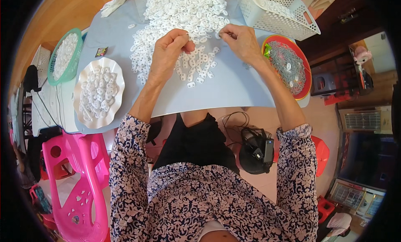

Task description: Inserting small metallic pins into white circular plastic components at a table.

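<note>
White pieces [184, 8] lie near the curled left hand [170, 50] and right hand [242, 42], grasp unclear; dish [78, 94], red bowl [308, 69], basket [279, 28] edge the worktop [221, 94].

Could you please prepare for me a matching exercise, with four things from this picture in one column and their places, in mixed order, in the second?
Things:
1. wavy-rimmed white plate
2. round red tray with yellow rim
3. loose heap of small white oval pieces
4. pink plastic chair

Places:
A. spread over the far middle of the smooth blue-grey tabletop
B. at the left, lower than the tabletop
C. on the tabletop, left side
D. on the tabletop, right side

Right pairs: 1-C, 2-D, 3-A, 4-B
</note>
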Action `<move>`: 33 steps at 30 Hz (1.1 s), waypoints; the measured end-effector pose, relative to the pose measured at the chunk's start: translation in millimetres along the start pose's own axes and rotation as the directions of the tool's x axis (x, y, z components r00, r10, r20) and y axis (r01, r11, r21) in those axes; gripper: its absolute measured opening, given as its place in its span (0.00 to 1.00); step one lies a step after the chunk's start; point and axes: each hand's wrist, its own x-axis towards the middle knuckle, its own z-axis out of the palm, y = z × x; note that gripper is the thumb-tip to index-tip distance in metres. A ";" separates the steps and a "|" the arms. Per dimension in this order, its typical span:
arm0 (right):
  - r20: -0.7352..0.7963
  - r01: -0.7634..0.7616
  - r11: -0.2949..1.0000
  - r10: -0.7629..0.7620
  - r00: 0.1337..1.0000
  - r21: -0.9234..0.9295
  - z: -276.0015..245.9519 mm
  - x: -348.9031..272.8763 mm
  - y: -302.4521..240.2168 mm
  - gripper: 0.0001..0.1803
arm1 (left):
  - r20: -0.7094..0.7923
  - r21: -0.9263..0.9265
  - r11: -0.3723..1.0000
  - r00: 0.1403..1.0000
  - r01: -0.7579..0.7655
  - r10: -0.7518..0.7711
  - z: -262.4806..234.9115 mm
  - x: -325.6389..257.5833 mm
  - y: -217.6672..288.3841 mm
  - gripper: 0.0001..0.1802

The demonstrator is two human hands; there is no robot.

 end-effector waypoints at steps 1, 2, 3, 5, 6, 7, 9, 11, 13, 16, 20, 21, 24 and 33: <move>0.003 0.044 0.997 -0.044 0.999 -0.056 -4.0 -1.2 1.1 0.07 | 0.010 -0.008 1.000 1.000 0.004 -0.004 0.4 -0.4 -0.6 0.08; -0.001 0.034 0.997 -0.035 0.999 -0.066 -8.9 -1.1 2.3 0.07 | 0.021 0.003 1.000 1.000 0.008 -0.008 0.4 -0.9 -0.4 0.08; 0.014 0.040 0.996 -0.039 0.999 -0.084 -14.3 0.0 3.7 0.07 | 0.032 0.013 1.000 0.999 0.012 -0.012 0.1 -0.8 -1.1 0.08; 0.025 0.040 0.993 -0.038 0.999 -0.110 -24.6 2.3 8.1 0.07 | 0.066 -0.003 1.000 0.998 -0.008 0.008 -0.7 0.0 -2.7 0.07; 0.051 0.063 0.988 -0.056 0.997 -0.141 -30.0 3.7 12.2 0.07 | 0.067 -0.003 1.000 0.998 -0.004 0.004 0.2 -0.5 -3.0 0.07; 0.081 0.090 0.982 -0.077 0.994 -0.167 -32.3 4.5 13.2 0.07 | 0.062 0.001 1.000 0.998 0.000 0.000 -0.9 -1.0 -3.3 0.08; 0.146 0.069 0.981 -0.043 0.988 -0.181 -35.7 2.7 14.7 0.07 | 0.076 0.007 1.000 0.997 0.004 -0.005 -1.8 -0.5 -4.2 0.08; 0.210 0.052 0.980 -0.011 0.978 -0.192 -34.8 0.1 14.1 0.07 | 0.079 0.050 0.999 0.997 0.012 -0.016 -1.4 -1.2 -3.5 0.08; 0.214 0.151 0.964 -0.104 0.971 -0.221 -23.6 -2.9 15.4 0.07 | 0.076 0.055 0.998 0.997 0.008 -0.012 0.3 -2.0 -3.2 0.08; 0.239 0.304 0.885 -0.228 0.944 -0.352 -10.7 -6.1 17.9 0.06 | 0.067 0.064 0.998 0.998 0.002 -0.006 2.4 -2.7 -2.3 0.08; 0.243 0.384 0.827 -0.307 0.920 -0.410 -2.3 0.0 20.7 0.05 | 0.061 0.045 0.999 0.998 -0.012 0.009 1.5 -1.1 -3.1 0.08; 0.264 0.351 0.825 -0.254 0.930 -0.442 -1.0 2.5 21.1 0.05 | 0.060 0.045 0.999 0.998 -0.013 0.011 0.5 -0.6 -3.4 0.08; 0.278 0.300 0.820 -0.180 0.944 -0.487 -4.5 4.3 17.0 0.05 | 0.070 0.065 0.998 0.998 -0.007 0.003 -1.7 0.0 -3.2 0.08; 0.188 -0.299 0.710 0.232 0.954 0.638 22.4 -15.8 -18.6 0.07 | 0.108 0.074 0.997 0.994 -0.001 -0.007 1.0 -4.6 -0.1 0.08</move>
